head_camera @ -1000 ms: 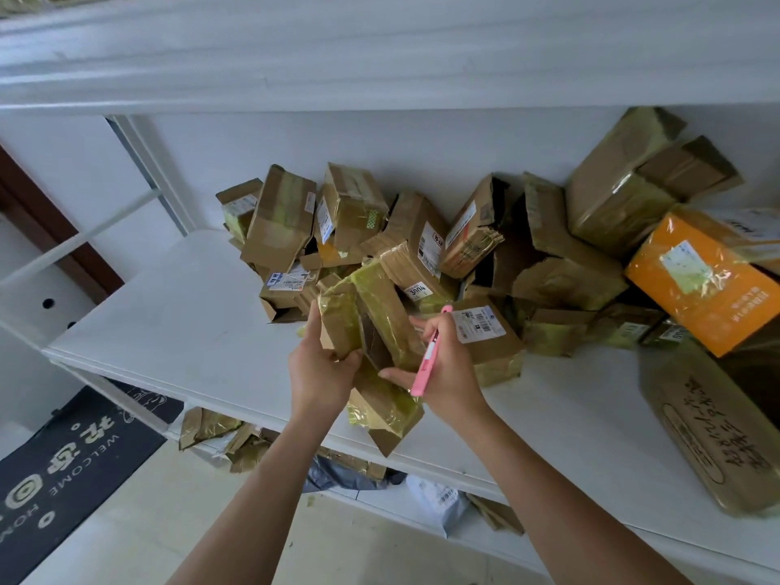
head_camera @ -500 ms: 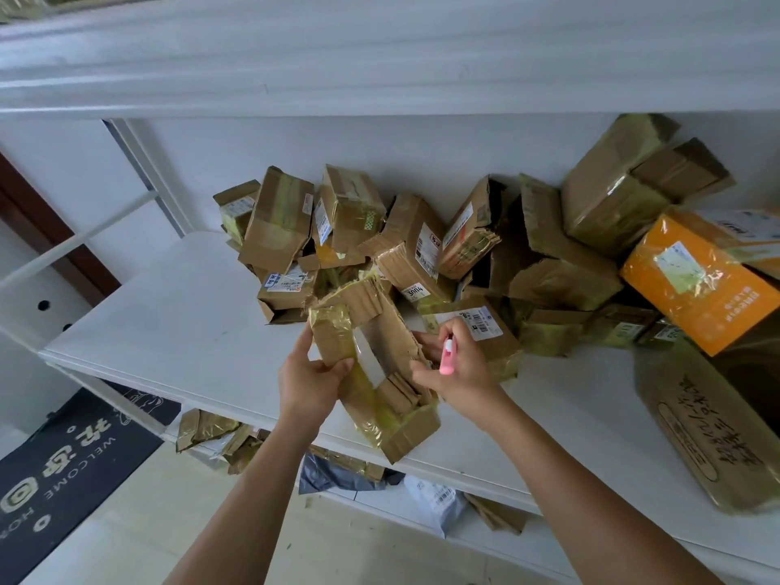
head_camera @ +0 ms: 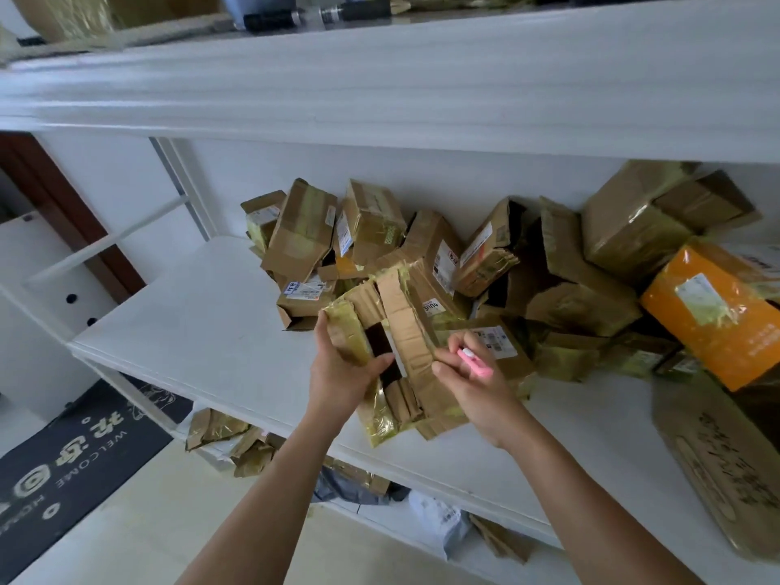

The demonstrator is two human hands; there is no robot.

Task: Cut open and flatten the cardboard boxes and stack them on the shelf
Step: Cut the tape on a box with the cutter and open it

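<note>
Entry: the opened cardboard box (head_camera: pixel 405 356) was held over the front part of the white shelf (head_camera: pixel 202 331), just in front of the pile of boxes (head_camera: pixel 485 272). I noted brown corrugated card, creased, wrapped in yellowish glossy tape; its flaps stood splayed and a dark hollow with a white strip showed in the middle. Its lower end reached the shelf's front edge.

Left hand (head_camera: pixel 342 373): fingers curled round the box's left wall, thumb across the opening.

Right hand (head_camera: pixel 468 382): fingers closed on a pink cutter (head_camera: pixel 475 361), thumb tip against the box's right wall. I could not tell if a blade was out.

An orange box (head_camera: pixel 713 314) lay right of the pile.
</note>
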